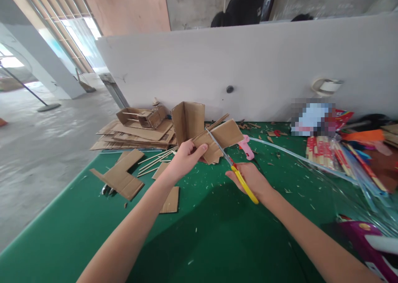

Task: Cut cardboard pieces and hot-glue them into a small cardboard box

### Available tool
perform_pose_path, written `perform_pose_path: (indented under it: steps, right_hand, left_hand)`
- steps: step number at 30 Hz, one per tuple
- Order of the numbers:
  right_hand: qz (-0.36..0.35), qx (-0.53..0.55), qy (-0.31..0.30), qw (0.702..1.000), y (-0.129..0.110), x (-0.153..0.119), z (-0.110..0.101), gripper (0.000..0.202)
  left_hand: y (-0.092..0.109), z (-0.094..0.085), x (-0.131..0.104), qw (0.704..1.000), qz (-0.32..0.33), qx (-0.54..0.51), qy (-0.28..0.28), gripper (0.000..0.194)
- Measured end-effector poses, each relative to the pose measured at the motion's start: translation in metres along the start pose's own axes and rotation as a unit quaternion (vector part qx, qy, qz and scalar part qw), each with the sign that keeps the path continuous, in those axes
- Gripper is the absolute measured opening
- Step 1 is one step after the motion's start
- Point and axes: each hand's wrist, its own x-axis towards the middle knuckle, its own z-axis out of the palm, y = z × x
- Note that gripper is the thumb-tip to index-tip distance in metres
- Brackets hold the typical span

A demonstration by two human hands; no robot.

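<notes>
Head view: cardboard point(228, 133) at centre of frame, scissors across it.
Left hand point(189, 155) pinches the cardboard between thumb and fingers; right hand point(250, 178) grips the yellow-handled scissors point(235, 172). Folded cardboard point(195, 119) stands just behind, upper centre; pink glue gun point(248, 149) lies right of centre; thin sticks point(157, 160) left of centre.

The green table point(217, 241) holds cardboard pieces point(124, 178) — and sticks point(158, 160).
</notes>
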Motion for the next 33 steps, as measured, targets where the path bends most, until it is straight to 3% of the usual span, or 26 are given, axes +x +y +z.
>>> perform_pose_path:
  steps: [5, 11, 16, 20, 22, 25, 28, 31, 33]
  right_hand:
    - [0.000, -0.001, 0.028, 1.000, -0.003, -0.002, 0.002, 0.039]
    - [0.006, 0.028, 0.013, 1.000, -0.021, -0.010, 0.002, 0.043]
    - [0.024, 0.040, -0.017, 0.999, -0.032, -0.025, 0.008, 0.047]
    - [0.063, 0.050, -0.058, 0.995, -0.028, -0.032, 0.007, 0.049]
    - [0.078, 0.087, -0.075, 0.990, -0.023, -0.034, 0.005, 0.049]
    - [0.077, 0.147, -0.057, 0.985, -0.015, -0.036, 0.002, 0.052]
    - [0.111, 0.228, -0.022, 0.967, -0.008, -0.039, 0.003, 0.056]
    - [0.191, 0.357, -0.012, 0.914, 0.000, -0.042, 0.006, 0.057]
    - [0.222, 0.423, 0.001, 0.879, 0.004, -0.042, 0.008, 0.057]
  left_hand:
    - [0.009, -0.005, -0.003, 0.999, -0.005, -0.040, -0.018, 0.035]
    - [0.016, -0.020, -0.013, 0.997, -0.021, -0.055, -0.057, 0.035]
    - [0.002, -0.019, -0.025, 0.996, -0.076, -0.030, -0.040, 0.042]
    - [-0.011, -0.014, -0.034, 0.985, -0.125, -0.118, -0.028, 0.042]
    - [-0.015, -0.016, -0.037, 0.985, -0.129, -0.115, -0.025, 0.043]
    - [-0.023, -0.026, -0.042, 0.989, -0.131, -0.004, -0.065, 0.038]
    - [-0.034, -0.034, -0.046, 0.975, -0.089, 0.187, -0.087, 0.038]
    - [-0.046, -0.035, -0.045, 0.928, -0.039, 0.365, -0.071, 0.038]
    - [-0.050, -0.034, -0.041, 0.890, -0.053, 0.447, -0.069, 0.030]
